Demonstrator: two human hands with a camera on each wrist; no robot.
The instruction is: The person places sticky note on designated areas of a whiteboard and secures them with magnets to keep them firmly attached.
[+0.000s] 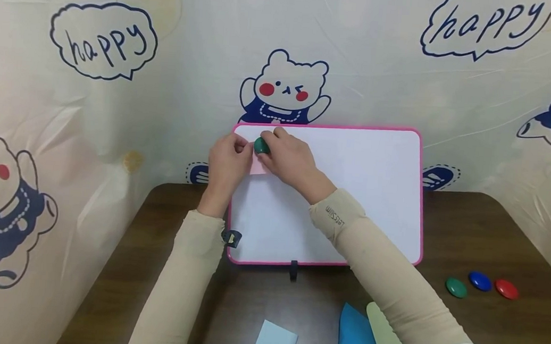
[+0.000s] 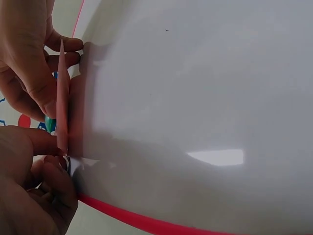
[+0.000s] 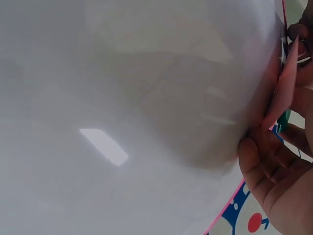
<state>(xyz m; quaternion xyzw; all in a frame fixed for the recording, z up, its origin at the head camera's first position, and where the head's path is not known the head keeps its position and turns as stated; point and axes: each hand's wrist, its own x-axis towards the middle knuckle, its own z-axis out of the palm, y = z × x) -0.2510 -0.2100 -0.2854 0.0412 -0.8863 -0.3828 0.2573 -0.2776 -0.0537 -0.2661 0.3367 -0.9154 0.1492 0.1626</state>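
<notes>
A pale backdrop with cartoon bears (image 1: 207,55) hangs behind a dark brown wooden table (image 1: 114,288), where a white board with a pink rim (image 1: 380,179) stands. The step in hand looks like fixing a small pink paper sheet (image 1: 258,166) to the board with a glossy, rounded green disc (image 1: 260,146), probably a magnet. To do it well, the left hand (image 1: 228,160) should keep the sheet's edge steady and bring it flat, since both wrist views show it standing a little off the white surface. The right hand (image 1: 292,160) should then press the disc square onto the paper, with no fingertip trapped beneath, and the left should let go only once the disc grips.

The sheet lies at about ten o'clock on the board. The left fingers pinch its nine o'clock edge; the right fingers are closed around the green disc, which sits at three o'clock from the left fingertips, the visible paper extending towards six o'clock below it. Spare green (image 1: 456,287), blue (image 1: 480,281) and red discs (image 1: 506,289) lie at four o'clock from the board.
</notes>
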